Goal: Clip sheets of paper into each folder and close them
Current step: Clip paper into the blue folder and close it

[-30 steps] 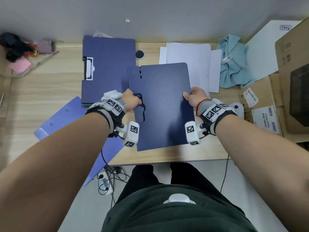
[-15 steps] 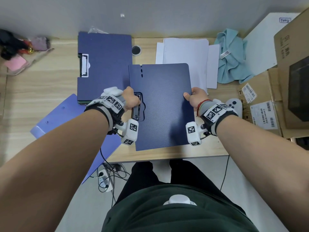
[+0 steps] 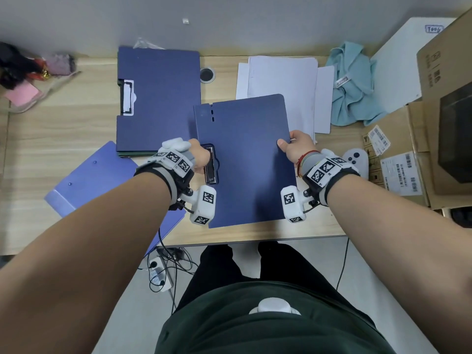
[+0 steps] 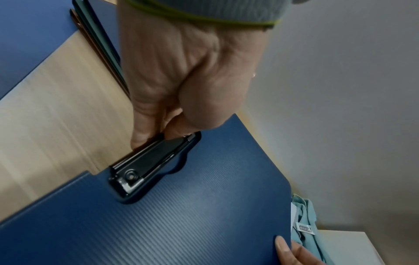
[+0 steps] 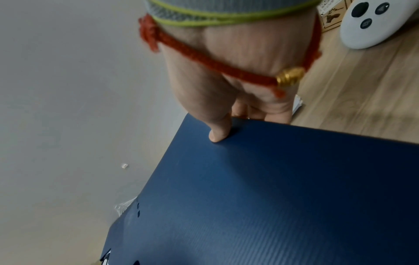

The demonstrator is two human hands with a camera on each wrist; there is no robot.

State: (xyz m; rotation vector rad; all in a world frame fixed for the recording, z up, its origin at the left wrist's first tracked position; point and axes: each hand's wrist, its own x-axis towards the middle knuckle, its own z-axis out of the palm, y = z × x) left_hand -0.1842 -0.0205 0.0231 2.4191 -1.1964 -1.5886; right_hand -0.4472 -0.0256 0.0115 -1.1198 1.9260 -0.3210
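1. You hold the dark blue folder [image 3: 242,159] with both hands, in front of you near the front edge of the tabletop [image 3: 63,129]. Its cover is shut.
2. Your left hand [image 3: 200,155] is at the folder's 9 o'clock side. Its fingers [image 4: 145,129] are curled and pinch the black metal clip [image 4: 145,161] that shows through a notch in the cover.
3. Your right hand [image 3: 297,145] is at the 3 o'clock side. Its thumb [image 5: 218,130] presses on top of the cover, and the other fingers go under the edge where you cannot see them well. So it pinches the folder's right edge.
4. The folder's long side runs from 6 o'clock to 12 o'clock, tipped a little to the left at the top. The clip runs the same way, along the left edge.
5. This is the thing that matters: the spine and clip are on your left, and the free edge is on your right. I think the cover would swing open from 3 o'clock toward 9 o'clock, so your right hand is the one to lift it.
6. The white sheets of paper [image 3: 281,80] lie past the folder at about 1 o'clock. Your right hand is nearer to them.
7. Another dark folder [image 3: 158,98] lies at 11 o'clock, and a light purple folder [image 3: 97,180] lies at 8 o'clock, partly off the front edge.
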